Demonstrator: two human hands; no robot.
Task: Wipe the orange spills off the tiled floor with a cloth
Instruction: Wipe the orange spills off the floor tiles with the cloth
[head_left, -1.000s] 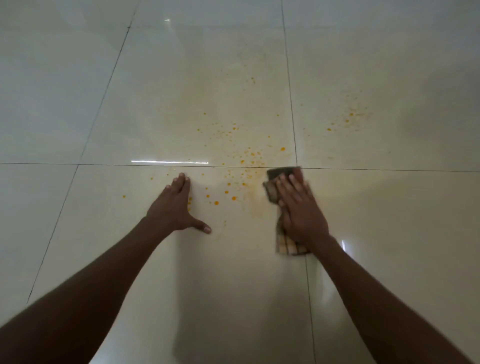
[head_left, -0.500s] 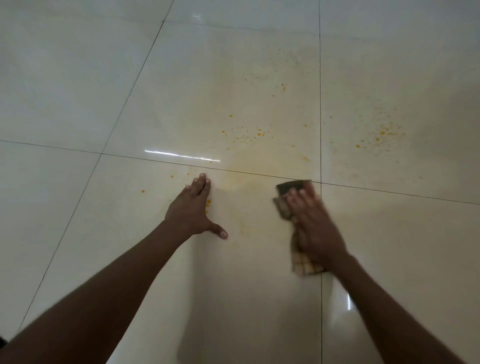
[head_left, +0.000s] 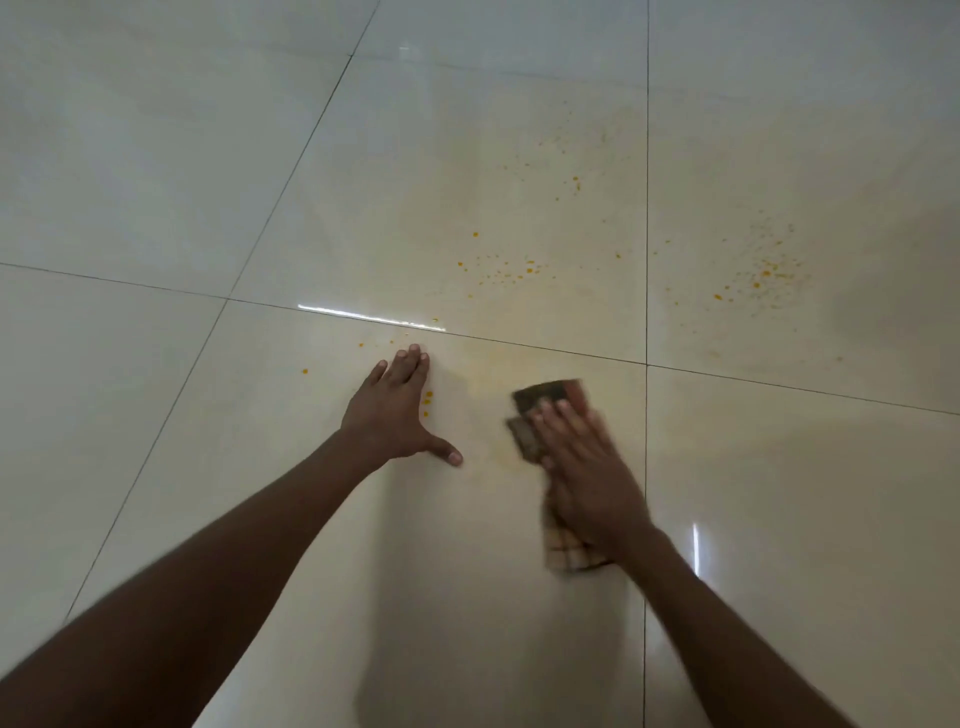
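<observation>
Tiled floor (head_left: 156, 156), cloth (head_left: 550, 392) long axis near-to-far, right hand (head_left: 587, 478) flat on it

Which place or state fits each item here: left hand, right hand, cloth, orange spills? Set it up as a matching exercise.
1 left hand
2 right hand
3 cloth
4 orange spills

A scattered in specks over the floor
B flat on bare floor, thumb out
C pressing down on the cloth
D checked, trapped under a palm

Pairs: 1-B, 2-C, 3-D, 4-A
</observation>
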